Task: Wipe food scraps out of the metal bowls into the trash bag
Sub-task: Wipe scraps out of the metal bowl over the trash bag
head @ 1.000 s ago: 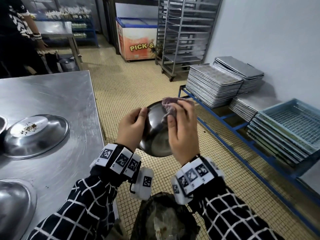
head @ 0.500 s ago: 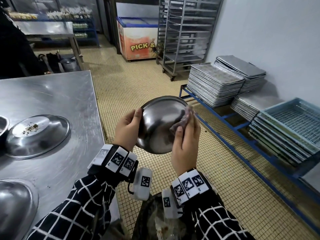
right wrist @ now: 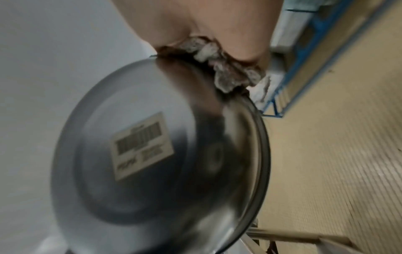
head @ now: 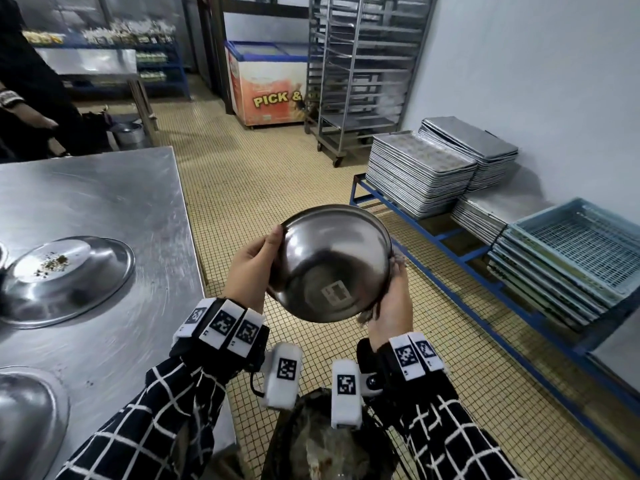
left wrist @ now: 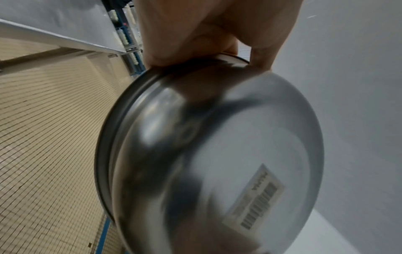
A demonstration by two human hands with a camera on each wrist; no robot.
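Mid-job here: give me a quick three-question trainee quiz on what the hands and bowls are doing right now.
1. True or false: the held bowl shows its underside to the head camera.
2. What is pressed between the right hand and the bowl's rim?
A. cloth
B. spoon
C. lid
3. Which bowl on the table still shows scraps?

Key: 1 true, the barcode sticker faces us. 2 A. 3 the farther bowl, beyond the left hand.
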